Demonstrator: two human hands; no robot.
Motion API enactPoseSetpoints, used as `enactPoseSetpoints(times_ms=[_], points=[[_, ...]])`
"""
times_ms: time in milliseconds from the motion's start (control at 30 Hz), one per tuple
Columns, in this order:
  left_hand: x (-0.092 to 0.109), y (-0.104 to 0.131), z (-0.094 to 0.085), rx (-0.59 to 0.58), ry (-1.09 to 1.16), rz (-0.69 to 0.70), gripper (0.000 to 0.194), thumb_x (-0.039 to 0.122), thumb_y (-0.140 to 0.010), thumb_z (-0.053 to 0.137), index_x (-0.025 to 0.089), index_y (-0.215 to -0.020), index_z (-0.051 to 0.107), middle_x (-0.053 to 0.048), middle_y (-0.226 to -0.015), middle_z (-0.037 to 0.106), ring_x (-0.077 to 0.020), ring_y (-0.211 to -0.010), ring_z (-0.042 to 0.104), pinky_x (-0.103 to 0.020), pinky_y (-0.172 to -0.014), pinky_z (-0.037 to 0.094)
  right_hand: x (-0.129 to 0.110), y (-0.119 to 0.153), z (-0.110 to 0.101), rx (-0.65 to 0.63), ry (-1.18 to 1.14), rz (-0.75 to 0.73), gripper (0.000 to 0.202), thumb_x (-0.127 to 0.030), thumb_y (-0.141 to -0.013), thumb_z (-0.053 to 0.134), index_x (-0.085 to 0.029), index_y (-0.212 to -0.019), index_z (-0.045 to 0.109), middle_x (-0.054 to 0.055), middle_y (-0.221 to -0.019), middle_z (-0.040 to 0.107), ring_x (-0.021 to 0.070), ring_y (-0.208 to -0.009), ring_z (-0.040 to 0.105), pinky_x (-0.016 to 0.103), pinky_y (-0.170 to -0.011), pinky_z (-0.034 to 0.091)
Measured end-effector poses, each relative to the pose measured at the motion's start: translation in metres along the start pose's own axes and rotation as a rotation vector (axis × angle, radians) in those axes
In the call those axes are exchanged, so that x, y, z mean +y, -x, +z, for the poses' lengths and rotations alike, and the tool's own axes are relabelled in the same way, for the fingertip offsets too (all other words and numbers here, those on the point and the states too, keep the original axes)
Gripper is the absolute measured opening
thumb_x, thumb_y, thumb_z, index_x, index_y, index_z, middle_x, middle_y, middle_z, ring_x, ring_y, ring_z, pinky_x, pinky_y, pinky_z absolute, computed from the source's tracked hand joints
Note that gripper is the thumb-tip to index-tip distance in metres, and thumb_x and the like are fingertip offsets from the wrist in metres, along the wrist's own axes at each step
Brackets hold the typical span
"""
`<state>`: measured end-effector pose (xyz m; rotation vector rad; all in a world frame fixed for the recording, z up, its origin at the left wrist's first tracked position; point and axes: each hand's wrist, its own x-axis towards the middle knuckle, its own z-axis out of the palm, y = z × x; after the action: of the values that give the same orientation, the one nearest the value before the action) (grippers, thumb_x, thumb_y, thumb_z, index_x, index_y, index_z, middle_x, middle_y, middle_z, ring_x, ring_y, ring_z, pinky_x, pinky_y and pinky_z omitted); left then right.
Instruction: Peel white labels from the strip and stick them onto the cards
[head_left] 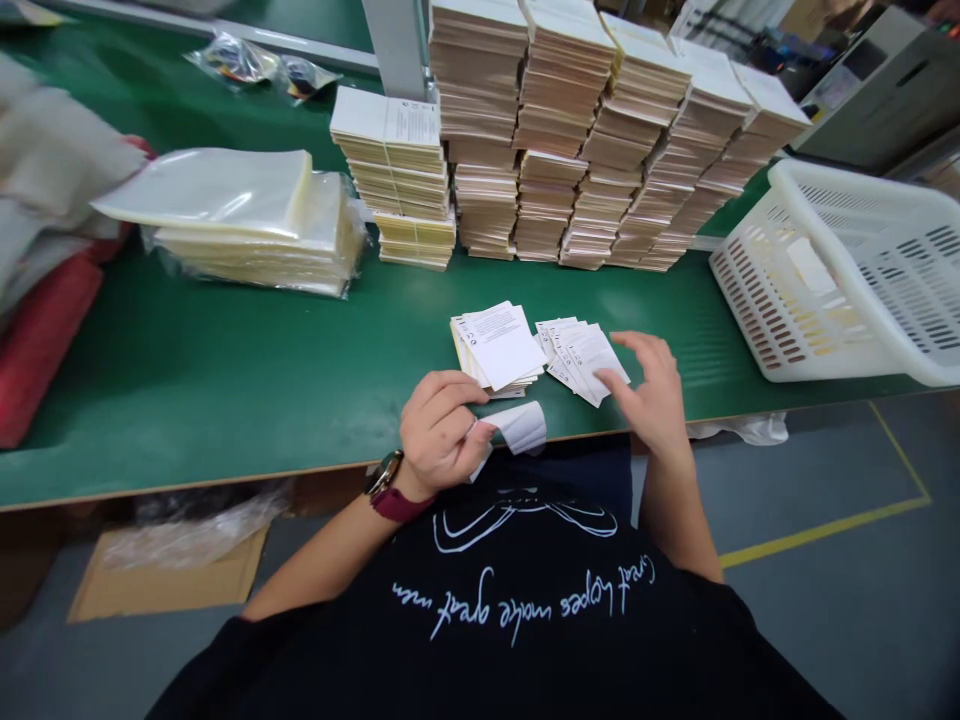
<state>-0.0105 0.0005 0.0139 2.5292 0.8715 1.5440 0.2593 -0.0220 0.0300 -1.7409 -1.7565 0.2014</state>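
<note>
My left hand [448, 428], with a watch on its wrist, pinches a curled white paper slip [523, 428] at the table's front edge. Just beyond it lies a small pile of printed leaflets [501, 345], a bit unevenly stacked. To the right, several printed leaflets [589, 360] are fanned out on the green table. My right hand [651, 390] is at their right side with thumb and fingers apart, the thumb at the edge of the top leaflet. Whether the thumb presses on that leaflet I cannot tell.
Tall leaflet stacks [562, 130] line the back, beside a banded stack [397, 160]. Clear plastic bags [255, 220] lie to the left, near a red item [45, 350]. A white slotted basket [840, 270] stands at the right. Small packaged parts [255, 62] lie at the back left.
</note>
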Motion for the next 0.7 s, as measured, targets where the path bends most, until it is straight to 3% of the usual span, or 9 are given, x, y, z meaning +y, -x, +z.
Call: enactPoseSetpoints(times_ms=[100,233,333,433,533,700], points=[[0.006,-0.005,-0.001,-0.005,0.056,-0.005,0.027,0.022,-0.089,0.051,0.018,-0.062,0.05,-0.003,-0.074,0.066,-0.017,-0.079,0.06,-0.033,-0.069,0.05,-0.038,0.015,0.0,-0.224,-0.459,-0.165,0.027,-0.028,-0.082,0.07,-0.027,-0.107,0.061,0.003,-0.101,0.066,0.0201,-0.099,0.061,0.039,-0.09,0.046],[0.011,-0.005,0.001,-0.023,0.019,-0.052,0.025,0.017,-0.086,0.052,0.018,-0.062,0.049,-0.003,-0.072,0.065,-0.0161,-0.074,0.058,-0.031,-0.066,0.049,-0.062,0.028,0.012,-0.228,-0.756,-0.163,0.016,-0.014,-0.084,0.066,-0.026,-0.094,0.061,-0.001,-0.082,0.059,0.0143,-0.08,0.057,0.032,-0.074,0.045],[0.012,-0.002,-0.002,0.026,-0.108,-0.048,0.002,0.016,-0.08,0.058,0.018,-0.081,0.059,-0.007,-0.086,0.068,-0.0185,-0.082,0.06,-0.033,-0.069,0.051,-0.063,0.029,0.017,-0.278,-0.779,-0.123,0.023,-0.011,-0.084,0.065,-0.026,-0.101,0.061,-0.001,-0.084,0.059,0.0135,-0.08,0.056,0.032,-0.073,0.044],[0.013,-0.001,-0.009,0.058,-0.175,0.077,0.026,0.019,-0.079,0.059,0.018,-0.105,0.061,-0.011,-0.105,0.068,-0.0232,-0.1,0.061,-0.037,-0.077,0.053,-0.063,0.026,0.018,-0.351,-0.74,-0.189,0.02,-0.009,-0.084,0.064,-0.025,-0.096,0.062,-0.001,-0.084,0.059,0.0133,-0.081,0.055,0.031,-0.073,0.044],[0.012,-0.002,-0.013,-0.036,-0.117,0.149,0.022,0.017,-0.079,0.056,0.018,-0.1,0.062,-0.007,-0.095,0.071,-0.0217,-0.095,0.062,-0.035,-0.076,0.051,-0.065,0.024,0.019,-0.361,-0.727,-0.23,0.02,-0.008,-0.084,0.063,-0.025,-0.094,0.063,-0.001,-0.083,0.059,0.0133,-0.08,0.055,0.031,-0.072,0.044],[0.007,-0.005,-0.008,-0.066,-0.014,0.076,0.014,0.014,-0.076,0.053,0.018,-0.087,0.061,-0.003,-0.081,0.071,-0.0194,-0.083,0.062,-0.034,-0.072,0.048,-0.065,0.022,0.022,-0.385,-0.697,-0.167,0.018,-0.011,-0.084,0.063,-0.025,-0.094,0.061,-0.001,-0.083,0.058,0.0138,-0.079,0.054,0.031,-0.071,0.044]])
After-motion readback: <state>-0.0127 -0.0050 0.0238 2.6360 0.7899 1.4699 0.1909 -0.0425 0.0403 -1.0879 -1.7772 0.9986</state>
